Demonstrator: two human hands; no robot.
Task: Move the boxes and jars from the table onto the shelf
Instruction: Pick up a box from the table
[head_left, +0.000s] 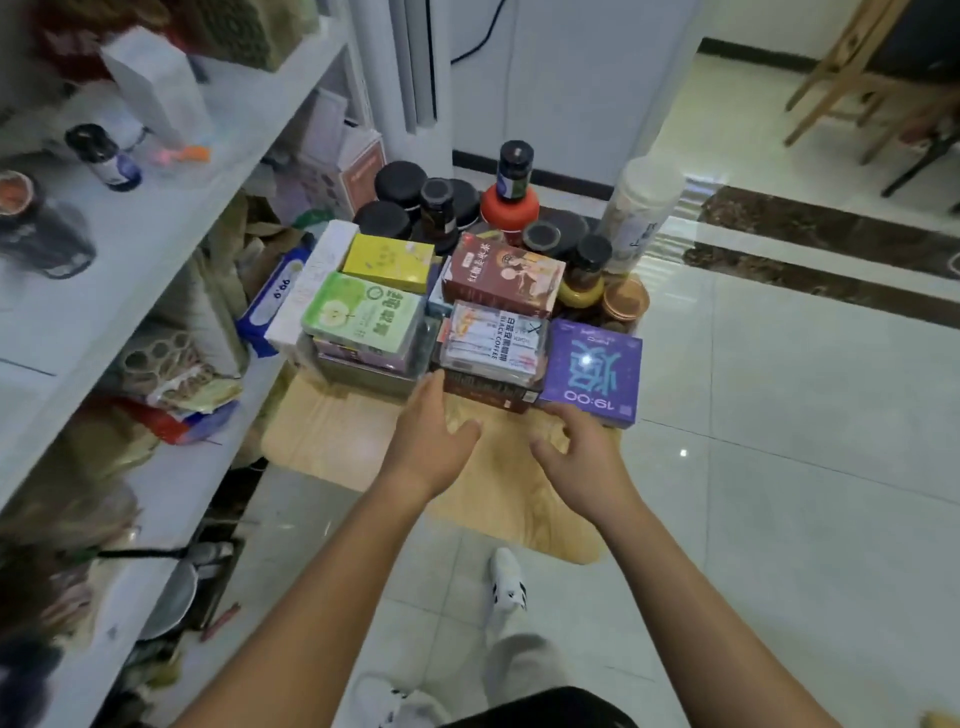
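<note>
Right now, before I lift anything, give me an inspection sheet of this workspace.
Surface: low wooden table, near part bare, far part packed.
Job's things: green box, coffee box, purple box in front; dark-lidded jars behind; none lifted.
Clutter: bottles and bags on the white shelf, left.
Hands: left hand and right hand open, empty, reaching toward the boxes.
Cables: black cable on the back wall.
Surroundings: glossy tiled floor; wooden frame far right.

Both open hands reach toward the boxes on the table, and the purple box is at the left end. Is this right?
No. The head view shows the purple box at the right end, by the right hand. The rest is correct.
</note>
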